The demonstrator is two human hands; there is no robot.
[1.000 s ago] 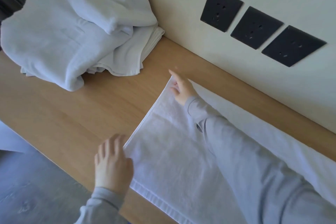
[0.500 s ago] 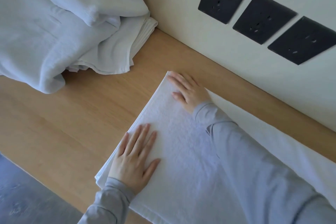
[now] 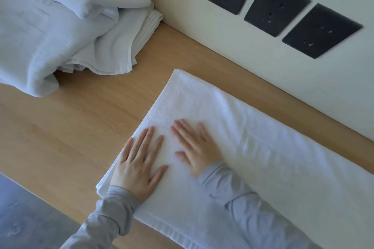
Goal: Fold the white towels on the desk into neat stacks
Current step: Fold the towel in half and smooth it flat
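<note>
White terry lies flat under both hands: the towel (image 3: pixel 273 147), seemingly doubled once, stretches along the tabletop (image 3: pixel 81 127) and runs on past the right hand (image 3: pixel 195 148). That hand and the left hand (image 3: pixel 138 164) press it side by side, fingers straight and spread, holding nothing. Beyond the left hand, well apart, a rumpled pile (image 3: pixel 50 26) waits, so most of the folding looks undone. No container shows.

Materials on my desk
Towel (image 3: pixel 232 123) under my palms: white looped terry, matt. Desk (image 3: pixel 81 127): smooth pale wood grain. Sockets (image 3: pixel 277 7): matt black plastic.
</note>
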